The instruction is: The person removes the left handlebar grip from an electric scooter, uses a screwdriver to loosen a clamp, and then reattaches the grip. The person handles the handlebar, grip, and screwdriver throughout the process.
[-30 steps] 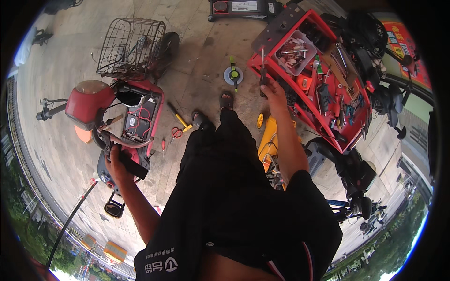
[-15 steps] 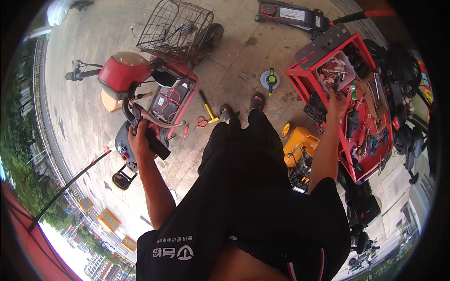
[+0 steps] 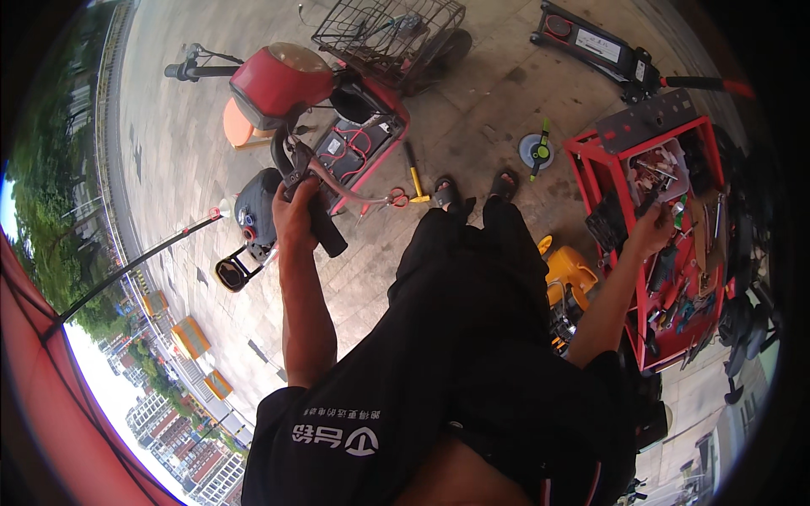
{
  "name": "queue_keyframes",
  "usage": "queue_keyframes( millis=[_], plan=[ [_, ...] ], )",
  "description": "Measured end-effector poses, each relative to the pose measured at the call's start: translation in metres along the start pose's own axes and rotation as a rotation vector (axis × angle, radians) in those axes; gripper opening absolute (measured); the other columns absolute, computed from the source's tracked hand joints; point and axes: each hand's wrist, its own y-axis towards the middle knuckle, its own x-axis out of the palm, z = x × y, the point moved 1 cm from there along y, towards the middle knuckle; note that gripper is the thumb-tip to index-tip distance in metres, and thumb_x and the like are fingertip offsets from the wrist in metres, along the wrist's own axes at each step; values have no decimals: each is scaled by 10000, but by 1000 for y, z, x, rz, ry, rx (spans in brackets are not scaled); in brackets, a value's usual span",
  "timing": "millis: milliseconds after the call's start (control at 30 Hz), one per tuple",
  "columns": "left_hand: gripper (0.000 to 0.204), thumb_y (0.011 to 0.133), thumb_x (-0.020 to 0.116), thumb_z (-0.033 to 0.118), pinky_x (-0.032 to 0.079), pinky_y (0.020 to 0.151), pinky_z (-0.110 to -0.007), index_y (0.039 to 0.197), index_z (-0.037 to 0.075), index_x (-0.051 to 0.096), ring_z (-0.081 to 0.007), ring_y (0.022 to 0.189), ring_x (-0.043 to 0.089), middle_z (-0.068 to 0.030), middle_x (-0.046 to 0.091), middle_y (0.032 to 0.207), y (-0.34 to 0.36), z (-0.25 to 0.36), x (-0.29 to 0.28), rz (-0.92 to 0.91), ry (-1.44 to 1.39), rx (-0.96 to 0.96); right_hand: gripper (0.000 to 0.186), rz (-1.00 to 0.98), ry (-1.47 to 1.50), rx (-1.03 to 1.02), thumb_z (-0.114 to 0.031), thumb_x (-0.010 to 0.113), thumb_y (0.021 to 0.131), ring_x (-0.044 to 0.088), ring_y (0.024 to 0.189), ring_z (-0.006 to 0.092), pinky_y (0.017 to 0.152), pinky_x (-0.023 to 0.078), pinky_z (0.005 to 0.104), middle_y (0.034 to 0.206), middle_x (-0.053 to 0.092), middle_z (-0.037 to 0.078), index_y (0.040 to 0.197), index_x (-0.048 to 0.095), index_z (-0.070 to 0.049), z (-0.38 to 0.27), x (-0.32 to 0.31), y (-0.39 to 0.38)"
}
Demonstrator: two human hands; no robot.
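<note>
My left hand (image 3: pixel 297 211) is wrapped around the handlebar of the red electric scooter (image 3: pixel 283 80), at the base of the black grip (image 3: pixel 327 229). The curved metal brake lever (image 3: pixel 348 191) reaches out past my fingers. My right hand (image 3: pixel 651 231) is over the red tool cart (image 3: pixel 582 169), at the near edge of a plastic bin (image 3: pixel 677 172) of small metal parts. Its fingers are drawn together around something dark that I cannot make out.
Tools lie on the cart's lower right. A hammer (image 3: pixel 415 181) and red-handled scissors (image 3: pixel 398 197) lie on the paving near my feet. A floor jack (image 3: pixel 599 46) stands at the far right, and a yellow machine (image 3: pixel 572 271) beside my leg. A wire basket (image 3: pixel 384 34) sits on the scooter.
The whole view has shifted, so the scooter and cart appear further right. My right hand has drawn back from inside the bin toward its near edge. My left hand stays on the handlebar.
</note>
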Motion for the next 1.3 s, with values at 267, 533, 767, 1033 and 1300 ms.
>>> queue_keyframes(
  millis=[267,533,767,1033,1300],
  plan=[
    [149,827,612,95,486,501,-266,952,34,559,-138,533,575,-55,594,679,4,-3,-4,-134,-77,32,288,-364,173,15,-170,591,876,584,902,172,808,458,274,1003,607,107,1050,563,58,-25,49,-44],
    [149,821,611,85,474,524,-268,943,30,543,-140,571,557,-58,578,728,7,-7,-7,-193,-120,12,258,-557,179,42,-161,574,886,573,900,161,810,456,273,999,600,97,1053,565,35,-24,67,-70],
    [372,785,690,112,475,504,-273,1060,9,462,-145,561,571,-79,584,787,-8,-2,3,-5,-66,96,222,-658,294,225,-153,573,886,550,792,121,713,453,249,895,581,50,1028,570,18,-7,76,-62],
    [481,749,676,42,475,491,-283,1133,20,386,-156,554,567,-91,552,846,-20,-9,4,-31,56,124,193,-704,285,206,-174,586,880,471,629,61,551,390,210,771,529,-13,997,590,-20,-7,76,-64],
    [513,763,668,37,479,498,-285,1182,24,372,-167,589,575,-95,536,897,-17,-17,1,-158,-206,180,234,-750,239,133,-203,589,885,481,648,53,555,391,204,779,544,-12,1025,592,-15,-4,84,-72]
  ],
)
